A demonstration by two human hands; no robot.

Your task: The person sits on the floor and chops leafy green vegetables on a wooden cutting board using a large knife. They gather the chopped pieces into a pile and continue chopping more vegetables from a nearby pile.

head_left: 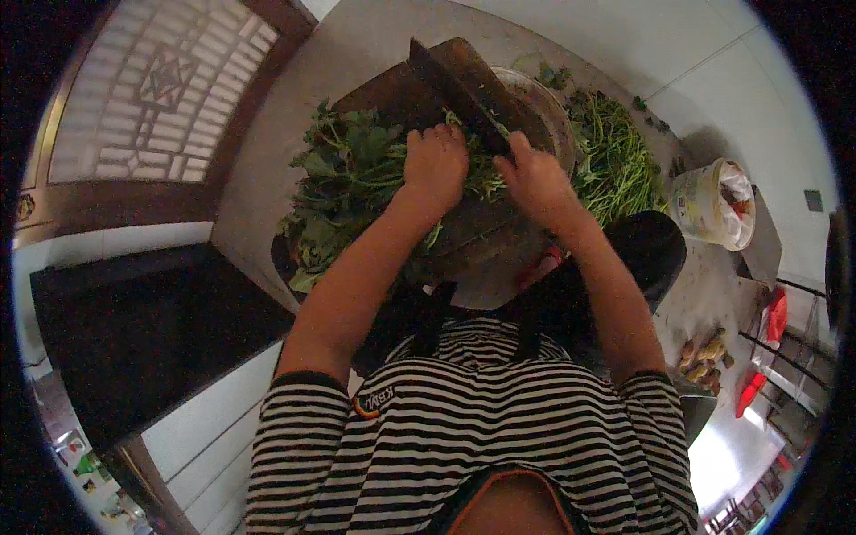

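Head view: board (pixel 383 91) above grey floor (pixel 254 178), right grip (pixel 537 181) holding knife (pixel 453 89), left grip (pixel 436 165) clasping greens (pixel 352 160).

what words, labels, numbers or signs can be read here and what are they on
Striped shirt: a few letters by a small rainbow-coloured arc on the chest; I won't copy them out.
Pale bucket: dark marks, too small and blurred to read.
Knife: no lettering I can make out.
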